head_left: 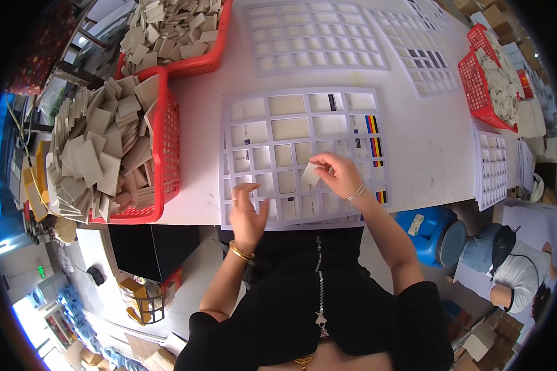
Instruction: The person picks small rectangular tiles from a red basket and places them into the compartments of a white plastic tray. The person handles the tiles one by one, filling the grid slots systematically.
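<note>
A white board with a grid of rectangular cut-out windows [241, 99] lies in front of me at the table's near edge, on top of at least one similar sheet. Some windows show pale grey backing, others white with small dark or coloured printed marks. Pinched between the thumb and fingers of my right hand [340, 176] is a small pale grey cardboard piece [310, 174], tilted above the grid's lower middle. My left hand [247, 217] hovers over the lower left of the board, thumb and fingers apart, holding nothing that I can see.
Red plastic baskets [168, 148] heaped with grey cardboard pieces [99, 148] stand at the left. Further grid sheets [319, 65] lie toward the table's far side. At the right are another red basket [476, 80] and a stack of sheets [492, 170]. A blue barrel [424, 238] and another person [520, 266] are beyond the table edge.
</note>
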{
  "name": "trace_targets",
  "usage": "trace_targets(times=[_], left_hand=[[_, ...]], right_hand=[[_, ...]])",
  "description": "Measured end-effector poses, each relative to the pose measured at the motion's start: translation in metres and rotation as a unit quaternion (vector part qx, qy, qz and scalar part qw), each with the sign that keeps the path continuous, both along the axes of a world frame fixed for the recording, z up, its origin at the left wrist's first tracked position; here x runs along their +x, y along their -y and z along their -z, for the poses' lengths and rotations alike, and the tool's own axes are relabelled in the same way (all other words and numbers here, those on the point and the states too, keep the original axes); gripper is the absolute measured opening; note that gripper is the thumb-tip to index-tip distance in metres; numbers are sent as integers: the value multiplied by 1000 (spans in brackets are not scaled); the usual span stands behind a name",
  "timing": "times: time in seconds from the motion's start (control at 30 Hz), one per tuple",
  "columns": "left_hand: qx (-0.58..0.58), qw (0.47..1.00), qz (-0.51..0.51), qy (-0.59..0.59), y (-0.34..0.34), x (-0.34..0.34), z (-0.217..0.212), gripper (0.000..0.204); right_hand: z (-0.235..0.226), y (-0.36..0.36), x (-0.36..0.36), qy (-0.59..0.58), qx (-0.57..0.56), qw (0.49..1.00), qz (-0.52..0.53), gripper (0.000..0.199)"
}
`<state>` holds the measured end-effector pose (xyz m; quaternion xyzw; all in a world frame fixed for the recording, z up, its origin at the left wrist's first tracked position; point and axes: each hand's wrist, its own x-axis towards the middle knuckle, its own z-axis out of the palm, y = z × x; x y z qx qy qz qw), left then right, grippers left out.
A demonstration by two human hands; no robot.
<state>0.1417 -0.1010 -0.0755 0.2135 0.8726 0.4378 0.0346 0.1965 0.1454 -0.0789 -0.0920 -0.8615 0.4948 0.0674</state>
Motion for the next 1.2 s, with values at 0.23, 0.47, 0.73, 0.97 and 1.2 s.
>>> trace_targets(times=[0.23,0.47,0.73,0.97,1.2], left_hand=[[-78,995,-61,12,40,-34,2,28],[-133,989,-56,-24,53,-35,19,26],[-144,989,-45,8,48,-32,29,30],[-155,987,-39,28,49,-35,30,34],[-143,986,-42,77,50,-43,32,32]], right_hand=[[15,-1,-5,-30,132,986,-99,18],[4,16,-1,-53,331,939,-72,17],[10,24,15,-47,442,893,-73,14],[8,30,25,-40,375,923,-78,13],[1,29,31,30,359,930,-69,19]])
